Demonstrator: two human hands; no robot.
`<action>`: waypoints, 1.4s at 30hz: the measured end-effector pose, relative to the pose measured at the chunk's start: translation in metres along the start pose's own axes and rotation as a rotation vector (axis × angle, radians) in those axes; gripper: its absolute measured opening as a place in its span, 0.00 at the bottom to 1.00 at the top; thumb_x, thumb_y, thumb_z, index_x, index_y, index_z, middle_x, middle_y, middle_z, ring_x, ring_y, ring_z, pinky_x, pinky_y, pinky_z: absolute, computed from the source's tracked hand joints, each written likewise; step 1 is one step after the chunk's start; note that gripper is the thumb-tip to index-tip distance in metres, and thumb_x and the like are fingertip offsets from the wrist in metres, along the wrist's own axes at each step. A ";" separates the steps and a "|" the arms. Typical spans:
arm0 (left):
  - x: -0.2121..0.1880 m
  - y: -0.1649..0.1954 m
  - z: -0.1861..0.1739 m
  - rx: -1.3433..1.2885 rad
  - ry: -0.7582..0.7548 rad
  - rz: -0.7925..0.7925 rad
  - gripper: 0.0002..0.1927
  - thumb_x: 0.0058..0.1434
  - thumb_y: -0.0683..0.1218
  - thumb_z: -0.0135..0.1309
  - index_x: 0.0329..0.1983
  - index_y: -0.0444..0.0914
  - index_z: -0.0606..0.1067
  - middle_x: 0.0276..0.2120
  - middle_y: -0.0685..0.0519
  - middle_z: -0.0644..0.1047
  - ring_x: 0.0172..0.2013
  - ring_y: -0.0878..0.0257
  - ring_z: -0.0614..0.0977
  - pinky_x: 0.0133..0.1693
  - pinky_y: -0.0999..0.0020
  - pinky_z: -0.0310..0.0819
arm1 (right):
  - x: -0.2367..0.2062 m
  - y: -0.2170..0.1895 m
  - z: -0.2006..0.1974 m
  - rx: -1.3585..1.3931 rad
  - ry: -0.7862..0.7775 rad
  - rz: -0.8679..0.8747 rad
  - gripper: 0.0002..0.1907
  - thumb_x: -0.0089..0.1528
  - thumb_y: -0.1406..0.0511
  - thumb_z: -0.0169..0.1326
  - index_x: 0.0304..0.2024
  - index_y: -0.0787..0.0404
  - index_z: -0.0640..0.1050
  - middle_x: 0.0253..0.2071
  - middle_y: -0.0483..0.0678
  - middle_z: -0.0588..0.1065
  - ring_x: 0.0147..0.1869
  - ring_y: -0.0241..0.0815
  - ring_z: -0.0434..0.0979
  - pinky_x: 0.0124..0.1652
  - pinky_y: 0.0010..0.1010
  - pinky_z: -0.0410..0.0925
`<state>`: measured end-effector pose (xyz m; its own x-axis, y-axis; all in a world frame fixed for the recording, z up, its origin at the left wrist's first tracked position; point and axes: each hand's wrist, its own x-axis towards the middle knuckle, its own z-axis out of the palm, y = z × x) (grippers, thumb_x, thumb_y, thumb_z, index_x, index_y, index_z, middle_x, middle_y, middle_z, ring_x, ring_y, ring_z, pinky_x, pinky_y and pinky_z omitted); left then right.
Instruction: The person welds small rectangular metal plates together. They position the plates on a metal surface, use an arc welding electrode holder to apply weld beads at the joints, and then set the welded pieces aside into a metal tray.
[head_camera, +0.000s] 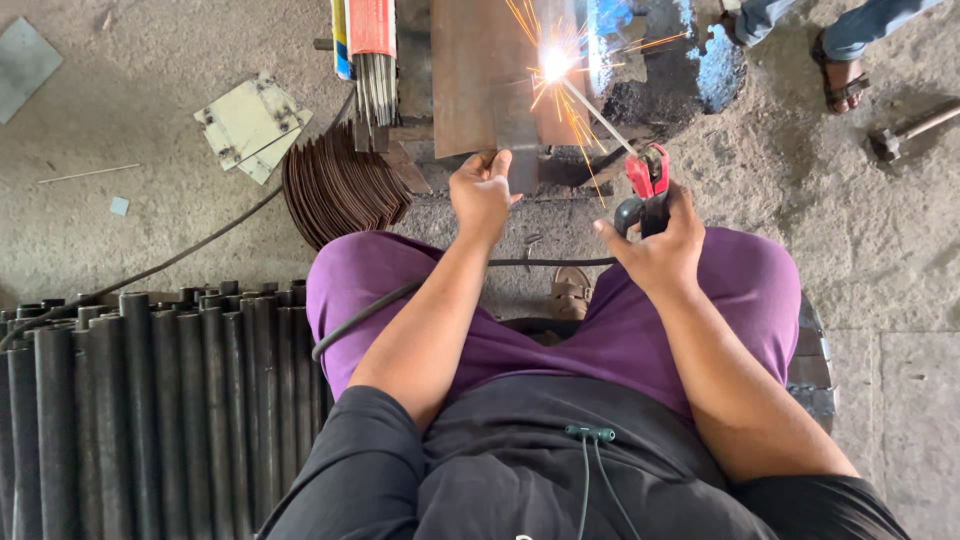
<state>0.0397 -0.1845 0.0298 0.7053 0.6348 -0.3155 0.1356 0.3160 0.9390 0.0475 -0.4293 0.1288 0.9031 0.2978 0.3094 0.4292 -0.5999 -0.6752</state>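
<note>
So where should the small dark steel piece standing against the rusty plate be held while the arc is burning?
Best by its lower end, coming from below on the person's side, as the left hand does now. The small dark steel piece stands upright against the rusty brown plate, and the sparking arc sits at its top, so a low grip probably keeps fingers farthest from the heat.

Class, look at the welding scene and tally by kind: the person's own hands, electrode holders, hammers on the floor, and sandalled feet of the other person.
Hands: 2, the left hand and right hand
Electrode holder: 1
Hammer: 1
Sandalled foot: 1
Total: 5
</note>
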 end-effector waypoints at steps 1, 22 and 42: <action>0.002 -0.003 0.000 -0.063 0.000 0.011 0.14 0.71 0.44 0.60 0.43 0.27 0.70 0.31 0.50 0.72 0.28 0.64 0.73 0.27 0.62 0.84 | 0.000 0.001 0.000 0.050 -0.015 0.052 0.33 0.51 0.58 0.76 0.52 0.62 0.73 0.33 0.42 0.72 0.34 0.36 0.73 0.39 0.31 0.70; -0.013 0.027 0.001 0.016 0.004 -0.019 0.11 0.66 0.47 0.56 0.41 0.32 0.79 0.31 0.53 0.82 0.28 0.68 0.82 0.27 0.67 0.83 | 0.002 0.000 0.011 0.426 -0.011 0.179 0.30 0.54 0.62 0.75 0.49 0.61 0.70 0.37 0.38 0.69 0.38 0.30 0.69 0.41 0.24 0.68; -0.024 0.044 0.000 0.041 0.028 0.011 0.11 0.65 0.47 0.58 0.33 0.33 0.77 0.21 0.57 0.73 0.21 0.70 0.73 0.26 0.63 0.84 | 0.000 -0.005 0.013 0.476 -0.044 0.290 0.30 0.54 0.67 0.74 0.50 0.59 0.68 0.38 0.37 0.70 0.39 0.27 0.69 0.41 0.21 0.68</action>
<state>0.0288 -0.1855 0.0788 0.6877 0.6575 -0.3079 0.1567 0.2796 0.9472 0.0450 -0.4171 0.1235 0.9771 0.2079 0.0446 0.0999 -0.2635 -0.9595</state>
